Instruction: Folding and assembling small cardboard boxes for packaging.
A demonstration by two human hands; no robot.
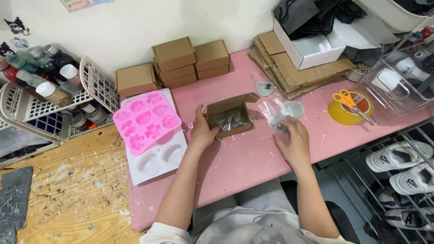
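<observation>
A small open cardboard box point(231, 118) sits mid-table on the pink table point(235, 162), a little nearer the far edge than the near one. It is steadied by the left hand point(202, 129), fingers wrapped round its left wall, thumb at the open top. Grey pieces in clear wrap are seen inside the box; their exact kind cannot be told.

The right hand point(293, 142) is closed loosely on a clear plastic pouch point(276, 115) just right of the box, with something small and dark inside. Two pale heart-shaped pieces point(265, 88) lie beyond it, toward the flattened cardboard stack point(294, 68) at the far right corner.

Handling, judged: the box is light and thin-walled, so it would dent if squeezed; it is best taken by two opposite walls low down, not by the loose flap. The pouch is soft, slick and crinkly, so a pinch at its edge is safer than a grip on the contents, which may be fragile.

A pink silicone mould point(145, 119) on a white mould tray point(158, 158) lies at the left edge. Closed brown boxes point(181, 58) are stacked along the far edge. A tape roll point(348, 113) with orange scissors point(350, 101) lies toward the right edge.
</observation>
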